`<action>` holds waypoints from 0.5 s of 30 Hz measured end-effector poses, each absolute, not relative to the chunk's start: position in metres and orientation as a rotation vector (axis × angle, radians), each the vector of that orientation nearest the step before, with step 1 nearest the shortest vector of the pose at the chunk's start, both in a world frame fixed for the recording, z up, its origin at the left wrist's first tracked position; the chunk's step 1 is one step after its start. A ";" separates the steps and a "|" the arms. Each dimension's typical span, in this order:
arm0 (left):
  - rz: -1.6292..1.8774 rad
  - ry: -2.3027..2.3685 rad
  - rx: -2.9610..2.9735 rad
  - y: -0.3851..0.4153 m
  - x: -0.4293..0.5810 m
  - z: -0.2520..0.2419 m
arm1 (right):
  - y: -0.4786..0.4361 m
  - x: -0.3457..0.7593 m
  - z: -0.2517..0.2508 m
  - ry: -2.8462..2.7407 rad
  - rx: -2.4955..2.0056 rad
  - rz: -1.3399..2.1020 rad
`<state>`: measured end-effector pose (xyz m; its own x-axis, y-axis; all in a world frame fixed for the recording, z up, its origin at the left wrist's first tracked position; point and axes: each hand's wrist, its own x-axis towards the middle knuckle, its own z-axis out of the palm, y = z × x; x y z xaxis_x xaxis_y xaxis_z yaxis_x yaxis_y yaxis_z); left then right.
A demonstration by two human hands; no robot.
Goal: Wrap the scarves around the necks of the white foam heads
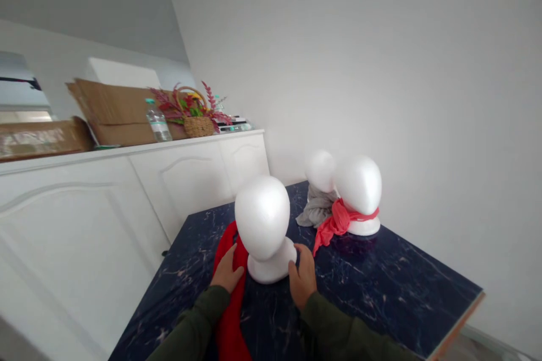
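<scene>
A white foam mannequin head (263, 225) stands on the dark marbled table (381, 287) in front of me. My left hand (227, 272) lies on a red scarf (228, 316) that runs from behind the head's left side down toward me; its fingers curl over the cloth. My right hand (302, 277) rests on the table with its fingers against the head's base, holding nothing that I can see. Both sleeves are dark green.
Two more foam heads stand further back on the table: one with a coral scarf (339, 224) round its neck, one (320, 171) with a grey scarf (315, 208). White cabinets (127, 192) at the left carry cardboard boxes, a water bottle (158, 120) and a flower basket (197, 115).
</scene>
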<state>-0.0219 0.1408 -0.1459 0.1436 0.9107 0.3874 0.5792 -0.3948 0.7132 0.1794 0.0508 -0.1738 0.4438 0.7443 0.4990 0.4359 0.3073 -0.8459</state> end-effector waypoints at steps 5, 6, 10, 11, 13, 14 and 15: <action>1.146 1.170 2.031 0.130 0.025 -0.144 | 0.068 0.177 -0.179 -1.320 -1.450 0.519; 1.151 1.177 2.024 0.130 0.034 -0.142 | 0.069 0.176 -0.179 -1.345 -1.463 0.562; 1.283 1.335 1.862 0.132 0.056 -0.145 | 0.068 0.177 -0.177 -1.387 -1.469 0.619; 1.312 1.365 1.836 0.133 0.058 -0.147 | 0.068 0.177 -0.177 -1.387 -1.469 0.617; 1.320 1.395 1.854 0.136 0.057 -0.151 | 0.068 0.177 -0.177 -1.377 -1.465 0.585; 1.319 1.408 1.886 0.139 0.054 -0.152 | 0.068 0.176 -0.177 -1.362 -1.463 0.556; 1.332 1.429 1.925 0.143 0.048 -0.151 | 0.068 0.176 -0.177 -1.344 -1.461 0.527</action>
